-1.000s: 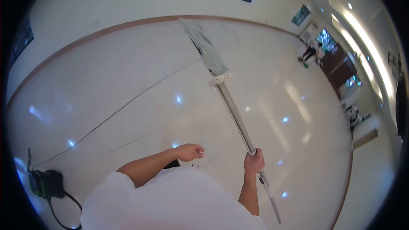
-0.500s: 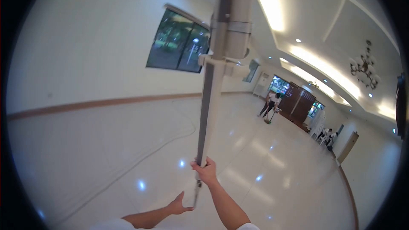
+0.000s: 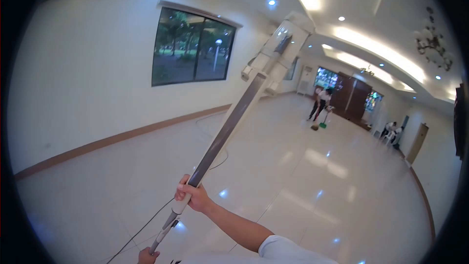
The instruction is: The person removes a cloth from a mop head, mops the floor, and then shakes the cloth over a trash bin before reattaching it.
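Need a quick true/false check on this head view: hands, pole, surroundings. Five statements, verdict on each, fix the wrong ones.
1. The right hand grips the long pole. True.
2. The left hand is well away from the pole. False: it is at the pole's lower end, near the bottom edge of the picture.
3. The pole's wide head rests on the floor. False: it is raised, seen against the wall and ceiling.
4. Trees show through the window on the left wall. True.
5. The cable on the floor is bright red. False: it is dark.
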`<action>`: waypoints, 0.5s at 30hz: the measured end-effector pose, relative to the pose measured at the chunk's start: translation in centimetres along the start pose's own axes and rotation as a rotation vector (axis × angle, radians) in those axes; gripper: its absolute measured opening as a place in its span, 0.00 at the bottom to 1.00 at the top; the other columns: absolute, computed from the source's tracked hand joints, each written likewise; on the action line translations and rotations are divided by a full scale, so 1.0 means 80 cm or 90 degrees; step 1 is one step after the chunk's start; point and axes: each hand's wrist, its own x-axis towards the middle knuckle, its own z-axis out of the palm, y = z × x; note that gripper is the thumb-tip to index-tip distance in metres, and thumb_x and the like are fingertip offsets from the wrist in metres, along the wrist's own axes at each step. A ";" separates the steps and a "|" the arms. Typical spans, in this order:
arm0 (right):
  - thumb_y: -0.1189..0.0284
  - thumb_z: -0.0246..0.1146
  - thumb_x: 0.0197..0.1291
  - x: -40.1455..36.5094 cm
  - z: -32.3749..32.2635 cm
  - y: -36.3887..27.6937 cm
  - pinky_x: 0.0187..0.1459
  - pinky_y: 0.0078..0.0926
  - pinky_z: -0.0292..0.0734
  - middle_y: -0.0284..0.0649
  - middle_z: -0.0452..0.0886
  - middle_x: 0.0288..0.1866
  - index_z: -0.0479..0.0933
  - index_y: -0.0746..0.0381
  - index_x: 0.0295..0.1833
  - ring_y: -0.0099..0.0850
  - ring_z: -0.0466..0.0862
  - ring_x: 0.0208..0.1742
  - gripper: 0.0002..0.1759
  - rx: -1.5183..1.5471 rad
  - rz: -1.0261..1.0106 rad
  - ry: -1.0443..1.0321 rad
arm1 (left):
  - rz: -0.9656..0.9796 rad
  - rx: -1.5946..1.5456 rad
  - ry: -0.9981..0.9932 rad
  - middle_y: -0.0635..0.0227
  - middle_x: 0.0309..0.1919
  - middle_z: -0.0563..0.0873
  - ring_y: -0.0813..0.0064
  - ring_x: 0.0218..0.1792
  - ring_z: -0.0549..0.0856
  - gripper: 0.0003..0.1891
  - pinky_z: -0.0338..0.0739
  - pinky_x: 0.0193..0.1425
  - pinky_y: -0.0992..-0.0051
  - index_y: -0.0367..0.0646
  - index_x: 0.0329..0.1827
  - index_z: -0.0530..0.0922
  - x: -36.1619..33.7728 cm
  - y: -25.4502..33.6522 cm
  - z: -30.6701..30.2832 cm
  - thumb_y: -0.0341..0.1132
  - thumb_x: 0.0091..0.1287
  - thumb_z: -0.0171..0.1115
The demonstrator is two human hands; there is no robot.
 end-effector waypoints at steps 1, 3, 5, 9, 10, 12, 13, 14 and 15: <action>0.77 0.63 0.64 0.015 -0.023 -0.005 0.40 0.38 0.79 0.38 0.75 0.25 0.71 0.60 0.38 0.33 0.79 0.30 0.06 0.023 0.017 0.003 | -0.026 0.008 -0.007 0.59 0.33 0.89 0.62 0.40 0.89 0.22 0.82 0.48 0.61 0.40 0.43 0.84 -0.003 -0.006 0.002 0.48 0.56 0.77; 0.77 0.62 0.64 0.044 -0.072 0.002 0.41 0.39 0.79 0.39 0.75 0.25 0.70 0.59 0.38 0.34 0.80 0.31 0.06 0.041 0.055 0.082 | -0.229 -0.082 -0.062 0.51 0.33 0.89 0.51 0.41 0.89 0.26 0.82 0.48 0.57 0.39 0.43 0.86 -0.057 -0.024 0.014 0.55 0.56 0.75; 0.76 0.62 0.64 0.069 -0.119 0.007 0.42 0.43 0.80 0.40 0.76 0.26 0.72 0.60 0.40 0.38 0.82 0.33 0.05 0.068 0.145 0.127 | -0.315 -0.094 0.029 0.50 0.24 0.86 0.50 0.30 0.88 0.23 0.81 0.38 0.58 0.38 0.31 0.86 -0.108 -0.022 0.035 0.54 0.62 0.69; 0.73 0.64 0.64 0.093 -0.161 0.076 0.47 0.46 0.82 0.43 0.80 0.36 0.72 0.60 0.48 0.43 0.85 0.41 0.10 0.025 0.246 0.203 | -0.379 -0.013 0.094 0.53 0.19 0.84 0.55 0.23 0.84 0.24 0.78 0.32 0.59 0.36 0.28 0.85 -0.211 0.037 0.020 0.54 0.63 0.69; 0.69 0.66 0.65 0.117 -0.189 0.082 0.51 0.46 0.81 0.44 0.80 0.44 0.71 0.61 0.52 0.43 0.85 0.44 0.15 -0.046 0.284 0.259 | -0.423 -0.174 0.085 0.54 0.18 0.84 0.57 0.21 0.83 0.25 0.77 0.31 0.60 0.36 0.27 0.85 -0.206 0.038 0.024 0.54 0.63 0.69; 0.60 0.67 0.66 0.170 -0.255 0.103 0.56 0.46 0.80 0.46 0.76 0.59 0.67 0.63 0.64 0.44 0.85 0.49 0.28 -0.171 0.374 0.303 | -0.397 -0.171 0.016 0.55 0.16 0.81 0.61 0.19 0.80 0.26 0.74 0.29 0.60 0.35 0.25 0.83 -0.155 0.077 -0.014 0.54 0.64 0.68; 0.55 0.66 0.66 0.181 -0.257 0.123 0.58 0.46 0.79 0.48 0.74 0.67 0.64 0.63 0.71 0.45 0.85 0.52 0.36 -0.231 0.420 0.255 | -0.402 -0.165 0.037 0.54 0.15 0.80 0.60 0.19 0.80 0.26 0.73 0.28 0.59 0.35 0.24 0.82 -0.163 0.084 -0.002 0.53 0.64 0.67; 0.55 0.66 0.66 0.158 -0.242 0.135 0.58 0.46 0.79 0.48 0.74 0.67 0.64 0.63 0.71 0.45 0.85 0.52 0.36 -0.222 0.436 0.243 | -0.400 -0.150 0.038 0.53 0.15 0.79 0.60 0.18 0.79 0.26 0.72 0.28 0.58 0.34 0.24 0.81 -0.186 0.087 -0.006 0.53 0.65 0.67; 0.52 0.65 0.66 0.135 -0.229 0.143 0.59 0.44 0.79 0.50 0.74 0.67 0.61 0.64 0.75 0.44 0.84 0.54 0.40 -0.352 0.470 0.187 | -0.415 -0.134 0.025 0.53 0.15 0.78 0.58 0.18 0.79 0.27 0.71 0.28 0.57 0.34 0.24 0.80 -0.198 0.117 -0.027 0.54 0.65 0.66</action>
